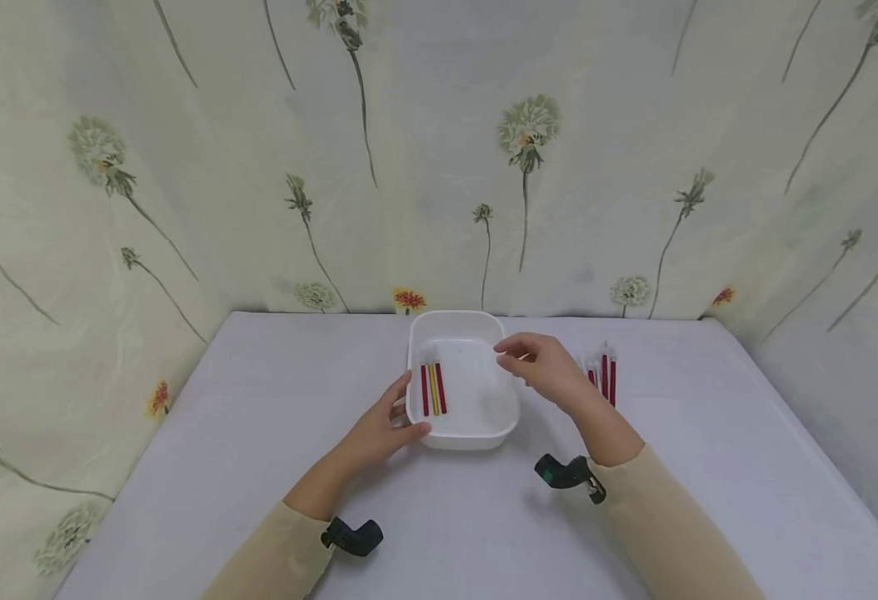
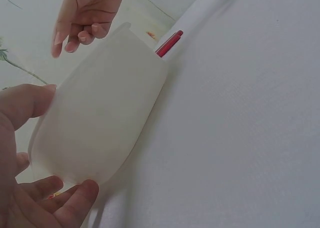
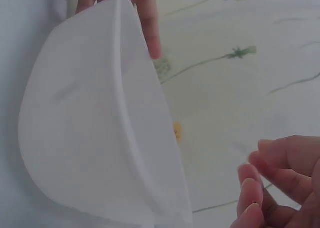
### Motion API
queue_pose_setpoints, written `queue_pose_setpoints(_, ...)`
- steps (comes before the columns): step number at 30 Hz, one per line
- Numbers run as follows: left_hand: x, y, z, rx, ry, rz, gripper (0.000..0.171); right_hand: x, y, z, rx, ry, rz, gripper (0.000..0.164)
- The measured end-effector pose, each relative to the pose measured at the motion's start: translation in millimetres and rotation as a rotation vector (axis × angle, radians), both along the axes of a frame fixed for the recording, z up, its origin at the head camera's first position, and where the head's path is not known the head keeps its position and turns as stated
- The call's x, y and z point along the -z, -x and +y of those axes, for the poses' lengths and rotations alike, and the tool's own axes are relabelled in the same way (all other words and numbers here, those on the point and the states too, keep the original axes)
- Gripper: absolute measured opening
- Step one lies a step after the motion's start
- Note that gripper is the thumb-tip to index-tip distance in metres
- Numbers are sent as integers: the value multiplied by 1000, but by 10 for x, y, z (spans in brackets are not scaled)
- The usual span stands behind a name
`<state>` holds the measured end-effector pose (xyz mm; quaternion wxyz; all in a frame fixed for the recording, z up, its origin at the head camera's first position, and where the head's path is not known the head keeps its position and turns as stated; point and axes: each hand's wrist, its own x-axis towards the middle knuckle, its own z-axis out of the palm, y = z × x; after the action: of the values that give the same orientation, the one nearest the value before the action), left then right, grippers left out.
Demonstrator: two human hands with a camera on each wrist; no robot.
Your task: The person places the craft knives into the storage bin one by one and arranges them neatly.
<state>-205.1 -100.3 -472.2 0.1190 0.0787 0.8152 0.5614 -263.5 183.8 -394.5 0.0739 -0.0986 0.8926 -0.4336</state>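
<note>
White tray (image 1: 476, 400): gripped at left side by left hand (image 1: 379, 429)
Right hand (image 1: 547, 367): nothing held, fingers loosely bent, by tray's right rim
Inner pens (image 1: 433, 390): laid near-far, tray's left
Outer pens (image 1: 613, 379): laid near-far, right of tray; right hand nearer

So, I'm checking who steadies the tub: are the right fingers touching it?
Apart: the right wrist view shows patterned backdrop between the right fingers and the white tub.

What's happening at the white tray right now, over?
Left hand holds white tray by its side. Right hand empty, near its right rim. Three pens inside: two red, one yellow. Right forearm partly hides other pens.
</note>
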Motion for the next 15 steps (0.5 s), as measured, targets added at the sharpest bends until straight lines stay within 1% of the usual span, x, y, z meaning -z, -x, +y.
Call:
queue_pose_setpoints(8, 12, -4, -1, -3, 16, 13, 94, -53, -94, 330, 72, 10, -2, 36)
queue_pose_setpoints(12, 18, -6, -3, -3, 14, 15, 94, -66, -140, 469, 109, -16, 7, 36)
queue_pose_setpoints(15, 15, -5, -3, -6, 13, 10, 94, -39, -149, 587, 137, -31, 19, 36)
